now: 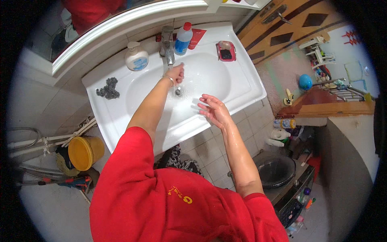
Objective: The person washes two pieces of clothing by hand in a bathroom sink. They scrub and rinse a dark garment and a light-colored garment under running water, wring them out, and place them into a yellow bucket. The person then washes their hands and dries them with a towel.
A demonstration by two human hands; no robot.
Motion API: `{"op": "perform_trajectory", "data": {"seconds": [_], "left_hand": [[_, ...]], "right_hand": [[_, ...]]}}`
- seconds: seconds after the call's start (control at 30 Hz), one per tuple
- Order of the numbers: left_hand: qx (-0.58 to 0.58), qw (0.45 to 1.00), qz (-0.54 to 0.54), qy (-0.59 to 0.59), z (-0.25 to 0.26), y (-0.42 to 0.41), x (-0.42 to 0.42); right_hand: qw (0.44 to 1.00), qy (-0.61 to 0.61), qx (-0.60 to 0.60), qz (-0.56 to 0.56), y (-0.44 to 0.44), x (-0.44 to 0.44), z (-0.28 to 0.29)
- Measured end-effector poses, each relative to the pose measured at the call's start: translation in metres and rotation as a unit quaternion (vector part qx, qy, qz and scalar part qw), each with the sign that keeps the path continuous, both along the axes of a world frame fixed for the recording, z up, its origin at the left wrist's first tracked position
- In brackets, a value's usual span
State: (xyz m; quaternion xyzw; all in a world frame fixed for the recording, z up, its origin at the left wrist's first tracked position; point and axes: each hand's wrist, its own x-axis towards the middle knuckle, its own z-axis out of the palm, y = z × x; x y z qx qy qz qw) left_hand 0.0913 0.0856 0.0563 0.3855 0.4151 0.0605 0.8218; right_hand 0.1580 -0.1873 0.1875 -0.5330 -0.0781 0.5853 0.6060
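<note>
My left hand is just below the spout of the metal faucet, its fingers curled; whether water runs over it is hard to tell. It holds no visible object. My right hand, wet like its forearm, hovers over the front rim of the white washbasin, fingers apart and nothing in them. Between the hands lies the metal drain stopper. Behind the bowl stand a white pump bottle, a blue-labelled bottle with a red cap and a red tube.
A dark mesh scrubber lies on the basin's left ledge, a pink soap dish on its right. A yellow bucket stands at lower left. At right are a dark round basin, several bottles and a wooden door.
</note>
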Motion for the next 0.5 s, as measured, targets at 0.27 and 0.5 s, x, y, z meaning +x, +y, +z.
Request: {"op": "perform_trajectory", "data": {"seconds": [0.27, 0.5], "left_hand": [[-0.002, 0.996, 0.084, -0.035, -0.003, -0.010, 0.006], [-0.117, 0.826, 0.437, -0.336, 0.055, -0.102, -0.016]], "right_hand": [[0.958, 0.216, 0.162, 0.097, 0.113, 0.028, -0.053], [0.939, -0.274, -0.016, 0.207, 0.226, -0.034, -0.102]]}}
